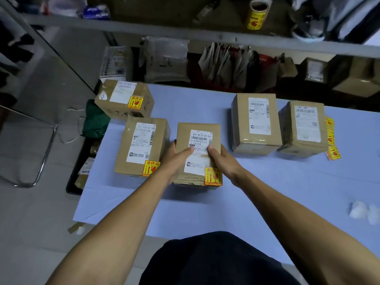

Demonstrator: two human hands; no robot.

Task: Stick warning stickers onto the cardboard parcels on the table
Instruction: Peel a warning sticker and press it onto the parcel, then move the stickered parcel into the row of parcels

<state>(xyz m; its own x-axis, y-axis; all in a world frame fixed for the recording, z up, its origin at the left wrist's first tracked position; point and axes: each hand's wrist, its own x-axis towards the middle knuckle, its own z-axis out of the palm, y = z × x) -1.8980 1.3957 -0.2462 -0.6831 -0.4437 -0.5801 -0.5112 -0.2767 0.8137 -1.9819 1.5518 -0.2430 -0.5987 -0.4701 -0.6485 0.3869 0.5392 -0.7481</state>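
— What is held at the middle of the surface (pixel 257 182)?

— A cardboard parcel (pixel 198 138) is gripped from both sides. The left hand (pixel 174 159) is curled round its left edge with the thumb laid on the white shipping label (pixel 198 153); the right hand (pixel 223 161) is curled round the right edge, thumb likewise on the label. A yellow-and-red warning sticker (pixel 213 176) is seen at the parcel's near right corner.

— And the other parcels?

— Just to the left, a second parcel (pixel 141 147) is seen with a sticker (pixel 151 168) at its near right corner. Behind it, at the far left corner of the surface, a third parcel (pixel 124 97) is also marked with a sticker (pixel 135 102). Two parcels stand well to the right, one (pixel 256 122) beside the other (pixel 304 128); only shipping labels are shown on their tops.

— Where are spare stickers found?

— A strip of stickers (pixel 331 140) is laid on the surface just beside the rightmost parcel, and a sticker roll (pixel 257 14) is set on the shelf (pixel 144 28) above.
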